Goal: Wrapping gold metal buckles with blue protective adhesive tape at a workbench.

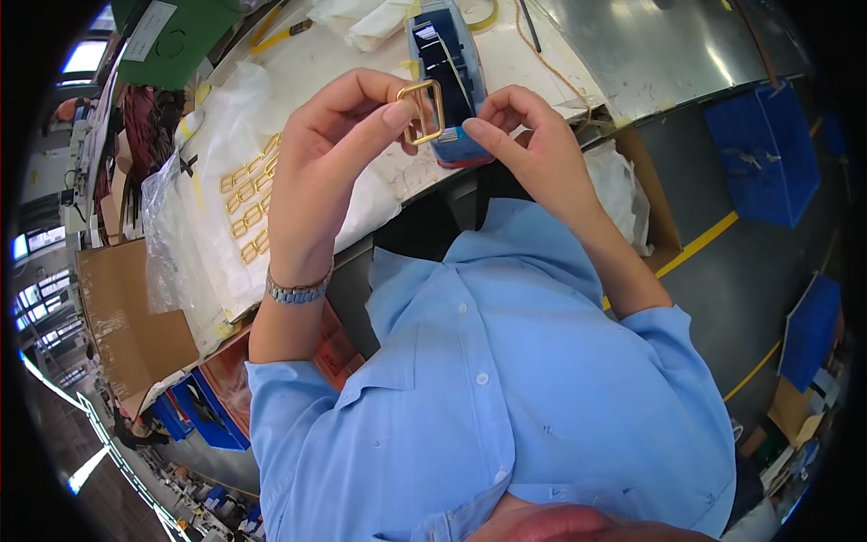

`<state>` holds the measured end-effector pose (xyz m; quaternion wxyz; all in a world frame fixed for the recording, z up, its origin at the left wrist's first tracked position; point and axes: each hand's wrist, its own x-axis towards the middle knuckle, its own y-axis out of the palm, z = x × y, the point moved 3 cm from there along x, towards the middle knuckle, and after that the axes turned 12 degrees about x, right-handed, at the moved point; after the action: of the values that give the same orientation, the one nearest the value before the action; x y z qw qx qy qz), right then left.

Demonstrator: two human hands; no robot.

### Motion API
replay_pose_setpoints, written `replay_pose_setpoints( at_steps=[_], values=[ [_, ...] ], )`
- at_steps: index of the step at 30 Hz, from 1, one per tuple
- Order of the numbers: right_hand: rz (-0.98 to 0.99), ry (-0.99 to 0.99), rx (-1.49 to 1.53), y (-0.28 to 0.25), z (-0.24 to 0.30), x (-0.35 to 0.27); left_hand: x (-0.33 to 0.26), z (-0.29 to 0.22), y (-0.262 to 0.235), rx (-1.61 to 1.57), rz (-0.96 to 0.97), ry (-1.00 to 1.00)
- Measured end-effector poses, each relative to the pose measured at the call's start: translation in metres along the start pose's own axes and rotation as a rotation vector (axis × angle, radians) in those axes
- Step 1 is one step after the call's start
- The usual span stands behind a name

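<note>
My left hand pinches a gold rectangular buckle between thumb and fingers, holding it up over the edge of the worktable. Close by on the right, my right hand has its thumb and forefinger together; anything small between them is too hard to make out. Behind the buckle stands a long blue and grey device with a red base, which looks like a tape dispenser. To the left of my left hand, several more gold buckles lie in rows on white wrapping.
A green box stands at the far left of the worktable. Cardboard hangs at the near left edge. A metal surface adjoins on the right, with a blue bin beyond and white plastic bags below.
</note>
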<state>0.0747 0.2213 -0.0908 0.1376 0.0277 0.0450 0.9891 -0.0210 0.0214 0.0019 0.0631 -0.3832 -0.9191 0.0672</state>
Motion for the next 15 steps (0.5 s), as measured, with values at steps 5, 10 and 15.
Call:
replay_pose_setpoints(
  at_steps=[5,10,15],
  values=[
    [-0.02,-0.024,0.032,0.006,-0.006,0.005,0.051,0.004,0.001,0.138,0.015,0.108],
    [-0.044,-0.006,-0.042,0.011,0.003,0.002,0.084,0.005,-0.011,0.189,0.069,0.104],
    [-0.027,-0.018,-0.001,0.013,0.008,0.004,0.097,0.021,-0.031,0.023,0.153,-0.029]
  ],
)
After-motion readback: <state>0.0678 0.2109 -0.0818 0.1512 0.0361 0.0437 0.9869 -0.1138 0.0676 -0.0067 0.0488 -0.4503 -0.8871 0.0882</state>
